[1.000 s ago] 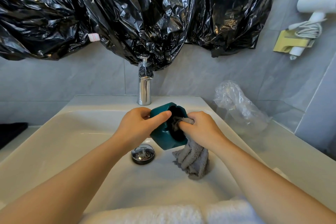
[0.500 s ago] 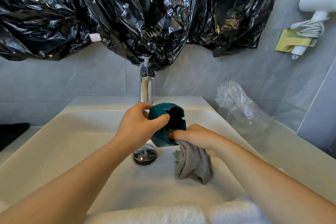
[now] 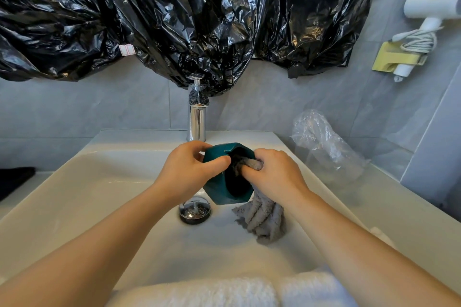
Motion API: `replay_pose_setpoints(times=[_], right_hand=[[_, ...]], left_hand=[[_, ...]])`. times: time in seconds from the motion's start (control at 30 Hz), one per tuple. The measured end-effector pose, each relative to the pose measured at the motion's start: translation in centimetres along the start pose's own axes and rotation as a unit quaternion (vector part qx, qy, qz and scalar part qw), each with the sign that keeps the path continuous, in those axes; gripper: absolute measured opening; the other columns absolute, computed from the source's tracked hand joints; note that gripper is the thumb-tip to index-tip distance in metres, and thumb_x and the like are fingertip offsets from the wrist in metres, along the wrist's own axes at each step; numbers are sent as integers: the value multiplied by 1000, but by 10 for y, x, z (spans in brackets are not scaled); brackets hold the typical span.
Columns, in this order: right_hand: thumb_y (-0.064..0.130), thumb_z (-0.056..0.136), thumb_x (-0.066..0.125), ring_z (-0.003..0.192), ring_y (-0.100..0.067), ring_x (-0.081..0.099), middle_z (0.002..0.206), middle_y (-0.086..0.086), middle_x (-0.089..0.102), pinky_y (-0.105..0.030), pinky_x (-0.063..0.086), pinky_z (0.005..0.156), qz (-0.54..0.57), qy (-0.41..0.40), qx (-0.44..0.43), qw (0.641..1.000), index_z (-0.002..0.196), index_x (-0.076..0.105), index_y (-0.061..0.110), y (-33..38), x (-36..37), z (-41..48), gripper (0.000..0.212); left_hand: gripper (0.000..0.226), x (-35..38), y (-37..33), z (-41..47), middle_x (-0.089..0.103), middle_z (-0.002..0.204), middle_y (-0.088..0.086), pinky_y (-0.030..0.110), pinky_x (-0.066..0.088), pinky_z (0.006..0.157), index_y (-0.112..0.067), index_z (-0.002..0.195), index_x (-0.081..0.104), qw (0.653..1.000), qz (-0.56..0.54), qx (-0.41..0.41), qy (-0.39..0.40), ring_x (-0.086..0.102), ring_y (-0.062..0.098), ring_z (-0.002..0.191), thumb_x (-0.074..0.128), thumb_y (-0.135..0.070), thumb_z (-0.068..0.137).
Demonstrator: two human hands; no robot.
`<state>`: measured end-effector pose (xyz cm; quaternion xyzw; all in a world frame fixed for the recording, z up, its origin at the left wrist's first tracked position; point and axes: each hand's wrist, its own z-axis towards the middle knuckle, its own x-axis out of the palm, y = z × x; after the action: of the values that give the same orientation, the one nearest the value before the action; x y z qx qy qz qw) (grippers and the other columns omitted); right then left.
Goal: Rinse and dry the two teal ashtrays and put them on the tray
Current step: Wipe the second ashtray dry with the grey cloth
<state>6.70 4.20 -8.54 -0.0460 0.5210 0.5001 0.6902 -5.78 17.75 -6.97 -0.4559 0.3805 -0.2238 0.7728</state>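
Right hand and cloth back inside ashtray

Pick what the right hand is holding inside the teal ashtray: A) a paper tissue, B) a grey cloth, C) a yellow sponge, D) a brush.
B: the right hand pinches a grey cloth inside the ashtray, which the left hand grips above the sink.
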Motion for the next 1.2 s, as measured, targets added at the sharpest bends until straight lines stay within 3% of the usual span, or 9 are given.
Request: replay_pose_setpoints(times=[0.1,0.2,0.27,0.37,0.5,0.63,0.87,1.0,1.2], right_hand=[[34,86,62,57,-17,43,56,4,46,-30,31,58,140,97,96,981,56,43,20,-4,7,1,37],[36,84,61,74,-23,61,84,-13,70,-29,43,68,217,236,224,920,85,66,6,2,12,0,31],[42,85,60,87,-22,66,100,-9,73,-29,49,80,240,287,258,891,106,70,9,4,16,0,40],[44,86,61,89,-18,65,96,-3,73,-28,50,84,263,315,264,873,109,68,14,4,18,0,38],[44,67,71,73,-22,62,79,-7,67,-30,45,66,168,218,217,937,84,65,9,-4,17,2,39],[42,77,67,69,-19,52,69,6,53,-32,35,57,26,76,111,991,70,46,22,-5,6,1,30],[50,80,66,86,-20,61,90,4,68,-33,47,66,-43,14,9,999,100,66,27,5,-8,-5,30],[51,79,68,63,-15,54,62,5,60,-34,43,56,1,3,-7,1000,74,67,25,1,-8,-4,26],[41,85,66,55,-9,53,54,1,57,-32,42,54,122,-61,12,991,55,59,17,-9,-4,2,39]], left_hand=[[28,1,2,0,71,88,0,13,54,57,-20,107,65,1000,-18,-2,-23,68,11,78,70,-32,82],[31,1,5,1,72,88,2,20,57,63,-17,108,67,999,-23,-3,-49,69,15,79,72,-31,81],[35,1,6,2,72,89,3,26,59,68,-16,111,67,998,-31,-5,-62,69,18,82,72,-32,80],[34,1,6,2,71,90,2,24,58,67,-17,110,66,998,-27,2,-63,69,16,82,73,-32,80],[26,4,4,-1,71,87,-1,21,59,66,-26,102,63,999,-23,7,-22,69,14,81,74,-30,79],[19,2,2,-1,72,87,-4,18,58,66,-26,99,65,1000,-17,-2,25,69,11,81,73,-28,82],[18,-1,1,0,71,91,-1,23,58,71,-25,98,61,993,10,-43,107,68,13,85,69,-33,84],[13,-3,2,3,71,92,3,34,60,80,-26,93,62,993,-7,-62,103,69,19,88,69,-33,84],[19,-6,10,8,70,90,9,42,60,77,-18,93,64,996,-26,-89,19,68,26,87,69,-33,84]])
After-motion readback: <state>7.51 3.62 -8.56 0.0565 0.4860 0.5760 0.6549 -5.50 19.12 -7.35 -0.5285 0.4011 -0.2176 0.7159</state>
